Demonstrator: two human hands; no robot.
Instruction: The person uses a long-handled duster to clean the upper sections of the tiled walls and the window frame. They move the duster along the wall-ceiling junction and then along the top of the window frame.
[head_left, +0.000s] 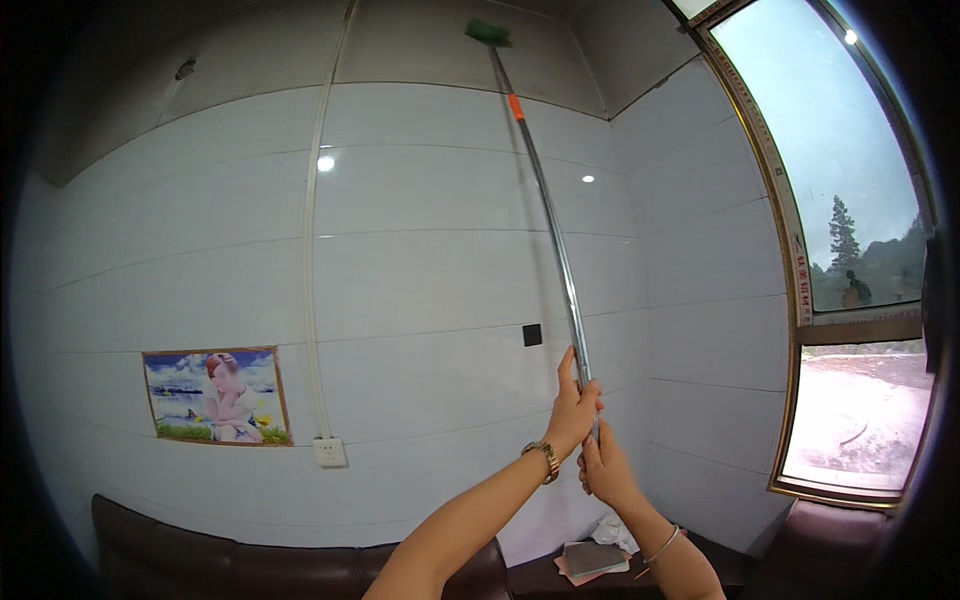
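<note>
Both hands grip a long metal telescopic pole (553, 217) that slants up and slightly left. My left hand (574, 412), with a gold watch at the wrist, wraps around it above. Just below, my right hand (606, 469) closes around the pole's lower end; a bangle circles that wrist. An orange collar (516, 106) sits near the pole's top. At its tip, a green brush head (488, 33) is against or close to the darker upper wall (420, 52), above the white tiles. It looks blurred, and whether it touches cannot be told.
A cable cover (310, 247) runs down the tiles to a socket (329, 452), beside a framed picture (217, 397). A black square (532, 334) is on the wall. Below are a brown leather sofa (300, 566), notebooks (592, 559) and crumpled white material (615, 532). A window (825, 150) stands right.
</note>
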